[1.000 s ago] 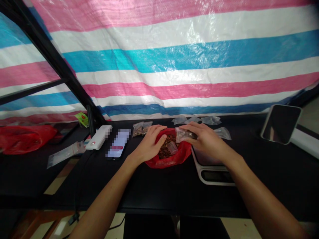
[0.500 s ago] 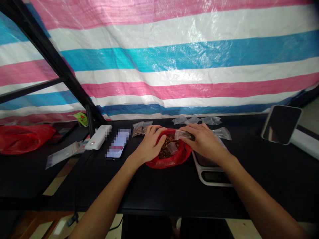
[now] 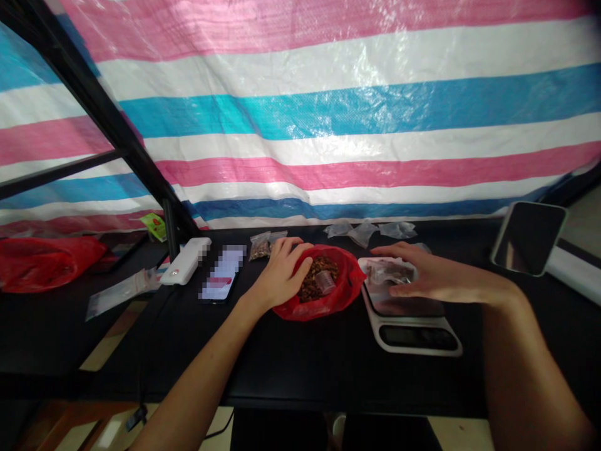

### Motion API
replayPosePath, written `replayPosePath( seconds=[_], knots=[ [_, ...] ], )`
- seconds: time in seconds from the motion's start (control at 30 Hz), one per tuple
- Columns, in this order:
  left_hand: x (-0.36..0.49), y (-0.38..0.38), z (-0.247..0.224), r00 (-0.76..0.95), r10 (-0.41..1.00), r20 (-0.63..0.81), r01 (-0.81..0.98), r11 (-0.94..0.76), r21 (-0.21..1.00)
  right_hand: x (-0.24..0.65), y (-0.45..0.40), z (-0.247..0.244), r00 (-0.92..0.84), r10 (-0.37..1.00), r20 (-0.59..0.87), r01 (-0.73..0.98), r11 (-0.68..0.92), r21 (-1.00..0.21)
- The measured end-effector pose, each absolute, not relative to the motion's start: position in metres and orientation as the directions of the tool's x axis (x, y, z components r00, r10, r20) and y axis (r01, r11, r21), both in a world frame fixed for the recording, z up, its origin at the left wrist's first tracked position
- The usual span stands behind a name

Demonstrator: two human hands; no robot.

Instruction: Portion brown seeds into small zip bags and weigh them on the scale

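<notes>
Left hand [image 3: 282, 272] curled on red bag's [image 3: 345, 294] rim, grip unclear, by brown bits [image 3: 319, 279]; open right hand [image 3: 436, 279] over small plastic bag [image 3: 389, 272] on digital scale [image 3: 413, 338]. Risk: a nudge slides bag off, spills bits.

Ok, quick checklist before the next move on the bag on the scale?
1. Small clear bag of brown pieces on the digital scale: ok, it lies on the platform.
2. Right hand off that bag: not ok, its fingers are on it.
3. Scale readout: cannot tell, no digits are legible.
4. Small bag sealed: cannot tell.
5. Red plastic bag open, with brown pieces inside: ok.
6. Small clear cup near the left hand: ok, it sits among the pieces.
</notes>
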State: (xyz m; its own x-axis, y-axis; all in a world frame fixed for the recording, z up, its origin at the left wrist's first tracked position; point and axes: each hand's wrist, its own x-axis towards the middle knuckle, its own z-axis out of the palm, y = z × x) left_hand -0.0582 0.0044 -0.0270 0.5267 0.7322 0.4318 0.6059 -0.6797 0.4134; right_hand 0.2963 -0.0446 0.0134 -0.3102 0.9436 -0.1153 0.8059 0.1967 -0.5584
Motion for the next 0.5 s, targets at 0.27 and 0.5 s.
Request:
replayPosePath(
  seconds=[0.27, 0.5],
  knots=[
    [-0.058, 0.004, -0.025, 0.539, 0.711, 0.452, 0.592, -0.702, 0.397, 0.279, -0.031, 0.016, -0.166, 0.934, 0.315, 0.724, 0.332, -0.604],
    [-0.062, 0.013, -0.032, 0.488, 0.716, 0.499, 0.593, -0.692, 0.412, 0.279, -0.031, 0.016, -0.189, 0.918, 0.35, 0.706, 0.374, -0.601]
  ],
)
